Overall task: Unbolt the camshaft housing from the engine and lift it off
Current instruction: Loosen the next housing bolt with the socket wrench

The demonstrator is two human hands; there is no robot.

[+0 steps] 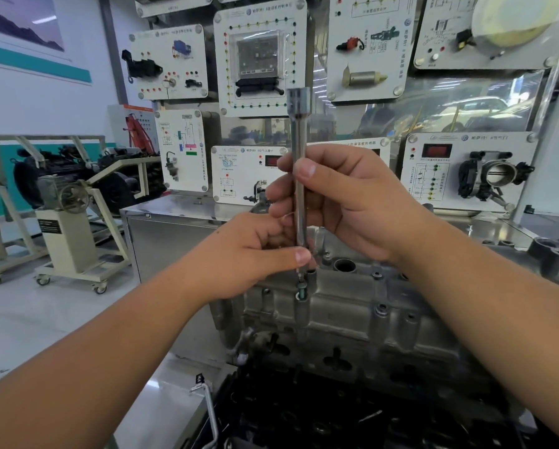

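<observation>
right hand [342, 202] fingers closed: extension bar [299, 176] | left hand [255, 254] pinches tip

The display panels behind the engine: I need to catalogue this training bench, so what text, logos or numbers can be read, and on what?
Round VW-style logo: on the throttle body panel, heading characters beside it blurred.
Same logo on the control unit panel; heading unreadable.
Red digital display on the throttle panel: digits blurred.
Black label on the cream engine stand: too small to read.
Extension bar held by both hands: no marking visible.
</observation>
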